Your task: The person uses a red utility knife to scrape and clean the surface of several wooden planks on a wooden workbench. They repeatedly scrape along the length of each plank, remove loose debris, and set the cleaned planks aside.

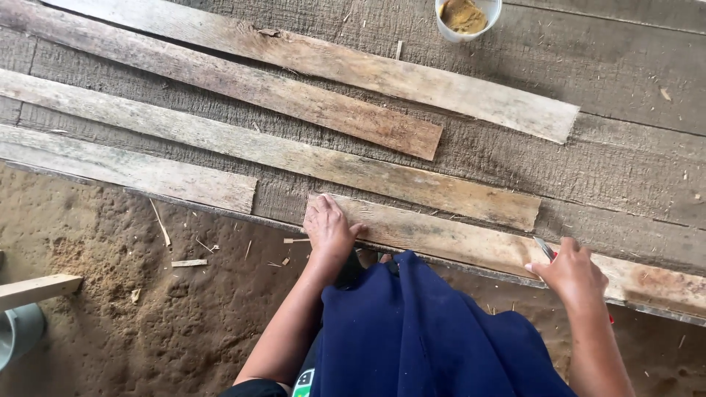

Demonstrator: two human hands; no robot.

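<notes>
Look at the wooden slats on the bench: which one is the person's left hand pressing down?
The nearest slat, along the bench's front edge. The left hand lies flat on its left end, the right hand holds a tool on it; the others lie untouched.

You are looking straight down at a broad work surface of rough grey planks [625,95], their grain running across the view and their faces scored with saw marks. Its near edge crosses below the middle (slanting lower toward the right). Beneath that edge lies the floor [147,331], packed brown earth thick with sawdust, splinters and small offcuts [190,262]. At the far left a pale squared timber [37,289] juts in above a grey rounded vessel [18,331], cut off by the frame. The light is soft and even daylight, giving only faint shadows under the plank edges. You see no walls or windows from here.
</notes>
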